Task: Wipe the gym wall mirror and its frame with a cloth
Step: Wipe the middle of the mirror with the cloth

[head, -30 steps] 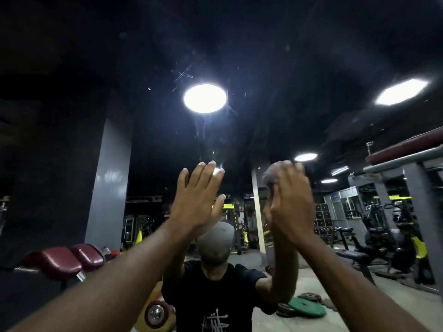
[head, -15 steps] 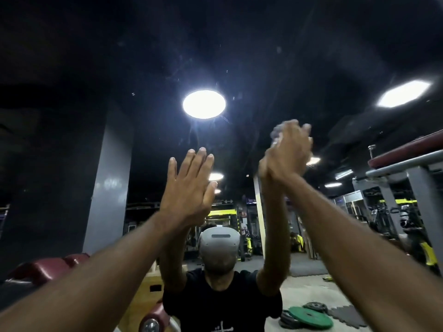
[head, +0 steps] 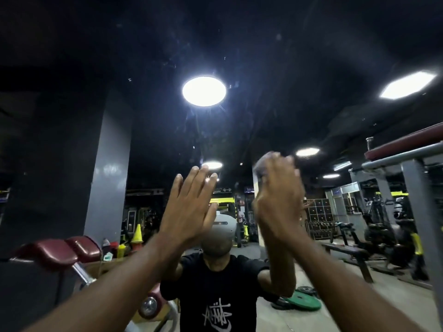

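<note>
The mirror [head: 148, 56] fills the whole wall ahead, and what shows in it is the gym thrown back: a round ceiling lamp [head: 204, 91], a grey pillar [head: 105, 173], weight machines to the right and a green weight plate [head: 305, 301] on the floor. The right hand [head: 278, 202] is up against the glass at about head height, blurred with movement, its fingers closed over a bunched greyish cloth [head: 263, 164] that peeks out at the top; this looks like the wiping of the glass itself, mid-stroke. The left hand [head: 189, 207] is raised just beside it, palm flat toward the glass, fingers straight and close together, holding nothing; whether it presses the glass I cannot tell. Faint specks and streaks show on the glass around and above the lamp, so I judge the upper part needs more passes, and the next move calls for a higher reach with the cloth kept flat and firm. No frame edge shows here; that part seems not yet begun. A padded maroon bench [head: 60, 254] stands close at lower left, near enough to crowd a step sideways.
</note>
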Action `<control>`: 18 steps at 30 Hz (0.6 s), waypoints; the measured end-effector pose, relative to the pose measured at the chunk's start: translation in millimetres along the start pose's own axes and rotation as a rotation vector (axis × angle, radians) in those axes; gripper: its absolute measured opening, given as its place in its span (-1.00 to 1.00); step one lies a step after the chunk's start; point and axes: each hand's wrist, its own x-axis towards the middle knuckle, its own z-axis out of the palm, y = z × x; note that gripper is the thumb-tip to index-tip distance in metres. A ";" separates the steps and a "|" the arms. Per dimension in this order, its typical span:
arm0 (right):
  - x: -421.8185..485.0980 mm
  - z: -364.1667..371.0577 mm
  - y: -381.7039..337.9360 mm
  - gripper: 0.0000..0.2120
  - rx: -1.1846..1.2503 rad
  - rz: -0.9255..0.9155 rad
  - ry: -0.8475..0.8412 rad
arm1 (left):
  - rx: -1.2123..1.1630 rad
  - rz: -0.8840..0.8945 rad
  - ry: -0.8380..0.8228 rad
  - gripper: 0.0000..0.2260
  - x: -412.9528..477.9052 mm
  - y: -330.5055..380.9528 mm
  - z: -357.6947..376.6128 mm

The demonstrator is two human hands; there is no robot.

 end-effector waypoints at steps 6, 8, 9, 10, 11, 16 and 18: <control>-27.0 -18.4 32.9 -0.46 0.043 -0.391 -0.278 | -0.012 -0.038 -0.016 -0.40 -13.1 9.9 3.7; -15.0 -27.3 52.3 -0.57 0.097 -0.172 -0.154 | -0.013 -0.059 -0.033 -0.40 -14.9 13.3 1.3; -14.6 -27.3 56.4 -0.57 0.087 -0.006 -0.065 | -0.018 -0.072 -0.040 -0.40 -15.2 16.0 -0.6; -18.2 -22.9 53.2 -0.53 0.058 0.152 0.002 | -0.022 -0.087 -0.047 -0.39 -14.3 17.8 -2.5; -25.8 -17.9 46.7 -0.48 0.020 0.245 0.042 | -0.036 -0.100 -0.050 -0.39 -13.0 21.3 -4.0; -66.9 -19.5 36.2 -0.43 0.007 -0.164 -0.248 | -0.036 0.042 -0.030 -0.41 -7.9 33.2 -5.1; -51.7 -35.3 63.3 -0.42 -0.045 -0.369 -0.323 | -0.015 0.112 -0.027 -0.42 -6.6 38.8 -1.5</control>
